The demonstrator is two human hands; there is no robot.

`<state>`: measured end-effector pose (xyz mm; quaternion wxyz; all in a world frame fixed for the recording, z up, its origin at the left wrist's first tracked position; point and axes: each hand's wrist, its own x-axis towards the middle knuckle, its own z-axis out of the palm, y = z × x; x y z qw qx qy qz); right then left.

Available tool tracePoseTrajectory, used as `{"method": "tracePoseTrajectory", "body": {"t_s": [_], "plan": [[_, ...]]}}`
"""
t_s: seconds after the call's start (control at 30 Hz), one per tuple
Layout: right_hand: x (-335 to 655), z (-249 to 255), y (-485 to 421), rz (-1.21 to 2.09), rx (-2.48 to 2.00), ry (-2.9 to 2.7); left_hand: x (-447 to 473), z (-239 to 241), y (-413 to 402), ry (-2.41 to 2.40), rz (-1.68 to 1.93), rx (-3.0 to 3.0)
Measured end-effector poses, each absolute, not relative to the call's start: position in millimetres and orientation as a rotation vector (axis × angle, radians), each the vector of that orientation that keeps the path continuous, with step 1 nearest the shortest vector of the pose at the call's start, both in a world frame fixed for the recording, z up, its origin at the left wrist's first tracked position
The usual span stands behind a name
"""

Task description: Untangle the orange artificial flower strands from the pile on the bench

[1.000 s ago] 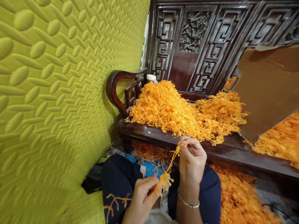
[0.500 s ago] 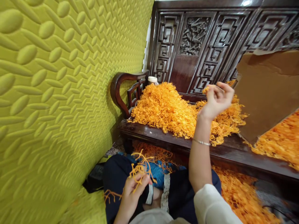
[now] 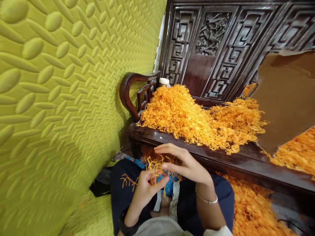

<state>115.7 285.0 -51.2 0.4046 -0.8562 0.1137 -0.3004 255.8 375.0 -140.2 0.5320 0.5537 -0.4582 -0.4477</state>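
In my lap, my left hand (image 3: 150, 186) is closed on a small bunch of orange branched, twig-like strands (image 3: 155, 165); some stick up past the thumb and others hang out to the left. Over the bunch comes my right hand (image 3: 184, 162), its thumb and fingers apart around the upper strands. Whether its fingertips touch them I cannot tell. Beyond my hands, a large heap of small orange branched pieces (image 3: 177, 111) lies on the dark wooden bench (image 3: 167, 139). A blue bag or cloth (image 3: 168, 186) shows between my knees, partly hidden by my hands.
A brown cardboard sheet (image 3: 283, 98) leans on the bench at right, with more orange pieces (image 3: 297, 147) beside it. Below, another orange pile (image 3: 248, 206) lies on the floor. The yellow textured wall padding (image 3: 61, 98) rises at left. A white-lidded jar (image 3: 164, 82) stands behind the heap.
My right hand has come down from above the bench heap to the strands in my left hand. The small orange piece at its fingertips no longer shows there. My left hand has risen slightly.
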Motion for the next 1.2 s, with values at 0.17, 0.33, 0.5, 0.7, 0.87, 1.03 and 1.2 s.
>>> {"method": "tracePoseTrajectory", "body": {"t_s": [0.17,0.33,0.5,0.7,0.87,1.03,1.2], "plan": [[111,-59,287,-0.519,-2.341,0.301,261,-141,374,-1.05,-1.041,1.302],[112,-65,291,-0.514,-2.346,0.375,258,-141,370,-1.06,-1.072,1.237],[120,-73,289,-0.725,-2.124,0.414,259,-137,367,-1.073,-1.013,1.133],[126,-81,287,-0.876,-1.631,0.339,260,-139,368,-0.851,-1.218,0.73],[132,-87,293,-0.852,-1.342,0.38,243,-146,369,-0.644,-1.546,0.343],[130,-81,291,-0.978,-1.303,0.419,234,-144,371,-0.527,-1.574,0.427],[134,-75,296,-1.196,-1.29,0.416,232,-131,364,-0.535,-1.554,0.442]]}}
